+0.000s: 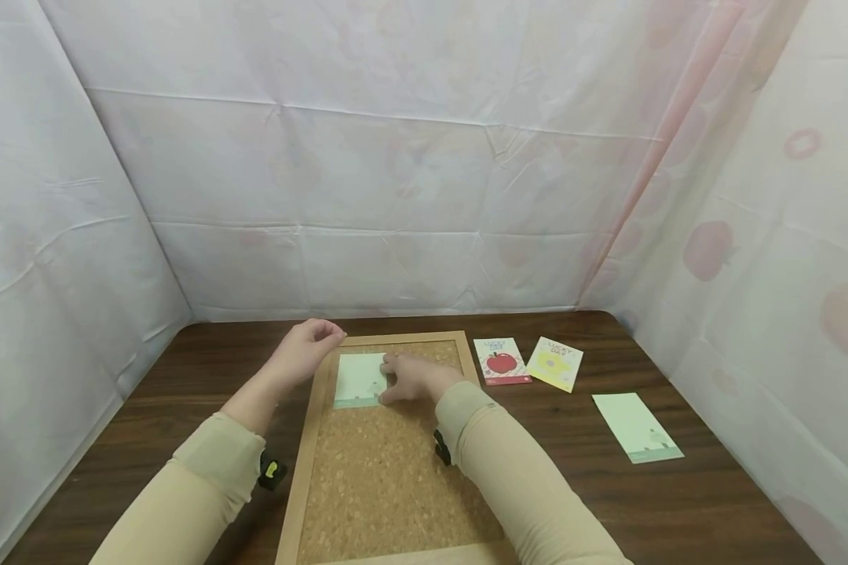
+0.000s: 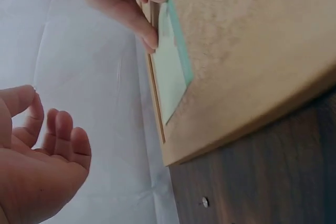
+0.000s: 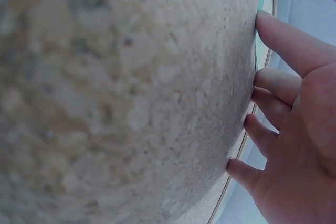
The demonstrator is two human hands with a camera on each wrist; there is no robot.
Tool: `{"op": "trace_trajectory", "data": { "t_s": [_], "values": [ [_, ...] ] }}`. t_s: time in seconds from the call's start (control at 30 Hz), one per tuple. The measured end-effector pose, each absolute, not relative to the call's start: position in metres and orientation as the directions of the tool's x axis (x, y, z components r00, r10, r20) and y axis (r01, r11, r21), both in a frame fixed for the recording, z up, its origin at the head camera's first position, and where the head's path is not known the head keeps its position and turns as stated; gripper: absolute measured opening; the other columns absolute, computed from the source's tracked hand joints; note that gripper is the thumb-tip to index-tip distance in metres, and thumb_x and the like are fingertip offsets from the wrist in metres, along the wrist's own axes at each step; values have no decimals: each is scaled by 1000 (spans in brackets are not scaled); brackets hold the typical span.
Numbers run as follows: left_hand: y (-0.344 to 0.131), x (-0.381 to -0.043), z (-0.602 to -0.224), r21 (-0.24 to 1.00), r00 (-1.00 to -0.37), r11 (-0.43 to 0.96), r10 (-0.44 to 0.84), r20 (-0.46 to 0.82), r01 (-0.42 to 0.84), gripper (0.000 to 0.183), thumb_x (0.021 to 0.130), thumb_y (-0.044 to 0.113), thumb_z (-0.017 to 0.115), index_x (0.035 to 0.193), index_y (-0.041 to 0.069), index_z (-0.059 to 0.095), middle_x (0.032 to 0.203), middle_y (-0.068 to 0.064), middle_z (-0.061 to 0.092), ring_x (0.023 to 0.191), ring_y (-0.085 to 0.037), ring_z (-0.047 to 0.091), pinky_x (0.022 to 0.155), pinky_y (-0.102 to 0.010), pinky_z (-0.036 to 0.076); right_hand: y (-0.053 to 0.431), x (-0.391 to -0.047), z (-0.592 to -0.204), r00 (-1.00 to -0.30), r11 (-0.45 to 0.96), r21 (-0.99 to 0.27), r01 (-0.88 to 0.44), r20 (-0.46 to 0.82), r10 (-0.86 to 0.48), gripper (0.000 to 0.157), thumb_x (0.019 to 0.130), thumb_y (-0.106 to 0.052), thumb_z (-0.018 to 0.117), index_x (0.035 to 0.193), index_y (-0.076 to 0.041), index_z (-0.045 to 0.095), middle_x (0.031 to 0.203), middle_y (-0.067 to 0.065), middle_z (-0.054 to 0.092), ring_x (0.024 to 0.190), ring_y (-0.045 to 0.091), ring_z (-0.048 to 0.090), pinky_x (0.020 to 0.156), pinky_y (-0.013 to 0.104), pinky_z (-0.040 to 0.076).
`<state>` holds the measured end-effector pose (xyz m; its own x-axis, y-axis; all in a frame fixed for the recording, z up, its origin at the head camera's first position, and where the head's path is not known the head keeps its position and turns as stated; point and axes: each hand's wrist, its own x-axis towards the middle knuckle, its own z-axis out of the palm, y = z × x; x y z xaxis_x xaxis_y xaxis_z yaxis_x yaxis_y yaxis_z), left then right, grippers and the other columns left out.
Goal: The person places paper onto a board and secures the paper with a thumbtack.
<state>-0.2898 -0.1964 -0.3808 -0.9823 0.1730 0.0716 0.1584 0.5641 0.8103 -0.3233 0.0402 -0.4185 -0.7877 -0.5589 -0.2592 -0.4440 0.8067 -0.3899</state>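
My right hand (image 1: 413, 378) rests on the corkboard with its fingers spread. Its thumb and fingertips touch the right edge of a pale green note card (image 1: 356, 380), which lies flat near the top left of the corkboard (image 1: 374, 486). In the right wrist view, the fingers (image 3: 281, 85) reach across to the card's edge without curling round it. My left hand (image 1: 304, 349) is raised just past the board's upper left corner. Its thumb and index fingertips meet in a pinch in the left wrist view, around a tiny pin, mostly hidden; the other fingers curl loosely.
A loose thumbtack (image 2: 205, 202) lies on the dark wooden table left of the board. To the right are a red apple card (image 1: 502, 362), a yellow flower card (image 1: 555, 364) and another pale green card (image 1: 637, 428). White curtains (image 1: 396, 173) enclose the table.
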Motion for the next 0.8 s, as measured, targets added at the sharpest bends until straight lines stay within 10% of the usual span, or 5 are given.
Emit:
{"op": "trace_trajectory", "data": {
  "t_s": [0.8],
  "values": [
    [-169,-326,-381,712,-962,701,208,-176,21,44,107,23,44,135,-8,57,139,-25,55,130,-42,49,105,-60,41,41,-325,-415,-794,813,-352,-463,-244,-557,68,92,-45,74,150,-18,53,163,-2,35,148,26,33,118,44,28]
  ]
}}
